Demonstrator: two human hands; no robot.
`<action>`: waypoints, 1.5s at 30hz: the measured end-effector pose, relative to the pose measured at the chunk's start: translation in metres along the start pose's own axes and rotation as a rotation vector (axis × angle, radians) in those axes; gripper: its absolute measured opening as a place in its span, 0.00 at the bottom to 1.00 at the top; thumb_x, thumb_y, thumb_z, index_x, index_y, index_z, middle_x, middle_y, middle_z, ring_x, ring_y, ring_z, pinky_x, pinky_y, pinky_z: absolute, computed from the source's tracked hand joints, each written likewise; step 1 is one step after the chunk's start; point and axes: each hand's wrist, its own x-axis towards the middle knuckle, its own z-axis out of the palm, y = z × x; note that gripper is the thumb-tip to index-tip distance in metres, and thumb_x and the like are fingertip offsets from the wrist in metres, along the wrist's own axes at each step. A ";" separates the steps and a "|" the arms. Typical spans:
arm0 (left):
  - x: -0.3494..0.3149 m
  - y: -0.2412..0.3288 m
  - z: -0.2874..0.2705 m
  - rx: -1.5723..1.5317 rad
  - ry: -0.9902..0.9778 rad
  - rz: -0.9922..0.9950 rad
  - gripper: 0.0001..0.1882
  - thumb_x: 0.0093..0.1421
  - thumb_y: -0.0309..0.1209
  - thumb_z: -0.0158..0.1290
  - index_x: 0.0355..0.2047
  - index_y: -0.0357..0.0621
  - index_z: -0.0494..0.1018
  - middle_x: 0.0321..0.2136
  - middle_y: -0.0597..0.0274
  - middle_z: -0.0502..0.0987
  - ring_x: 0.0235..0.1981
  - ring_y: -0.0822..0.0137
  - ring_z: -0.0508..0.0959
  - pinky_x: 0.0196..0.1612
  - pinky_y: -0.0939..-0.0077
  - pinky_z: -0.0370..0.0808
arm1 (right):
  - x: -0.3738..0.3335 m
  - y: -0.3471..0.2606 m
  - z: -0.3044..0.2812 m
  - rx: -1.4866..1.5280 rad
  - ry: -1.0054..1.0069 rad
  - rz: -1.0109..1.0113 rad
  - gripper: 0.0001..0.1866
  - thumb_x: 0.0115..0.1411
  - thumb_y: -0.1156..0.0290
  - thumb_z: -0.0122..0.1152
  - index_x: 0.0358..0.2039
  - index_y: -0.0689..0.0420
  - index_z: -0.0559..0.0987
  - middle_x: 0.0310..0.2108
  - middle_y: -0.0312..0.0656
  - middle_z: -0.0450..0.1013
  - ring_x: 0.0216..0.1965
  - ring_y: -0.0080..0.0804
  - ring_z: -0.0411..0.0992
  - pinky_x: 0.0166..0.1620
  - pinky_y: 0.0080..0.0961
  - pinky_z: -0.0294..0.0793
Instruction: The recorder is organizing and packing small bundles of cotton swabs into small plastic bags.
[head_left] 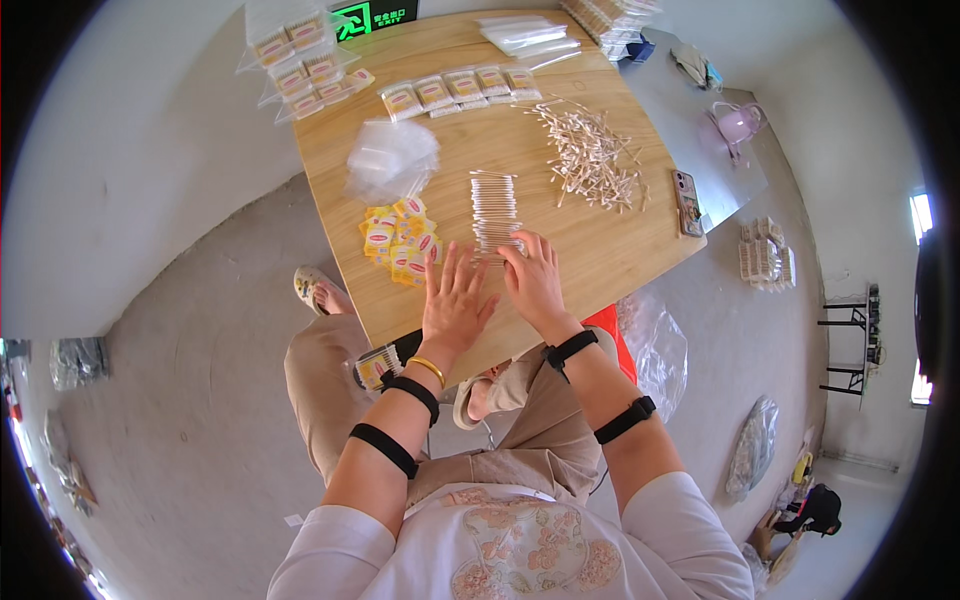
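A neat row of cotton swabs (494,205) lies side by side on the wooden table, running away from me. My left hand (455,300) rests at the row's near left end, fingers stretched out and holding nothing. At the near right end, my right hand (537,280) has bent fingers with the thumb apart, its fingertips touching the swab tips. Left of the row lies a pile of yellow-and-white printed cards (400,240), close to my left fingertips. Beyond the cards are stacked clear plastic bags (392,160). Loose cotton swabs (595,160) form a heap to the right.
Filled swab packs (462,88) line the table's far side. More bagged packs (305,65) stand at the far left. Flat plastic sleeves (525,37) lie at the back. A phone (688,203) sits by the right edge. One pack (377,368) is below the table's near left edge.
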 end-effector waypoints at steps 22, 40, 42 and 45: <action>0.000 0.000 0.002 -0.043 0.033 0.006 0.35 0.68 0.53 0.41 0.70 0.51 0.54 0.70 0.59 0.55 0.74 0.57 0.45 0.73 0.43 0.34 | 0.015 0.003 0.002 -0.053 0.042 0.002 0.12 0.53 0.78 0.59 0.39 0.52 0.80 0.47 0.43 0.69 0.53 0.45 0.66 0.58 0.43 0.63; 0.000 -0.001 0.003 -0.041 0.045 0.010 0.36 0.68 0.52 0.42 0.71 0.51 0.52 0.70 0.59 0.53 0.74 0.57 0.45 0.74 0.45 0.36 | 0.027 0.006 0.005 -0.048 0.036 0.006 0.11 0.52 0.79 0.59 0.36 0.51 0.80 0.45 0.41 0.69 0.52 0.45 0.66 0.59 0.43 0.63; 0.000 -0.001 0.003 -0.056 0.050 0.011 0.36 0.68 0.52 0.42 0.71 0.51 0.52 0.70 0.60 0.54 0.74 0.57 0.46 0.74 0.45 0.36 | 0.029 0.008 0.006 -0.047 0.052 0.010 0.12 0.52 0.79 0.59 0.37 0.51 0.80 0.45 0.41 0.69 0.52 0.45 0.66 0.59 0.43 0.63; 0.001 0.000 0.002 -0.071 0.051 0.011 0.35 0.68 0.52 0.42 0.71 0.51 0.52 0.70 0.59 0.54 0.74 0.57 0.46 0.74 0.45 0.36 | 0.031 0.009 0.007 -0.060 0.056 0.009 0.12 0.52 0.79 0.59 0.37 0.51 0.80 0.45 0.41 0.69 0.52 0.45 0.66 0.59 0.43 0.63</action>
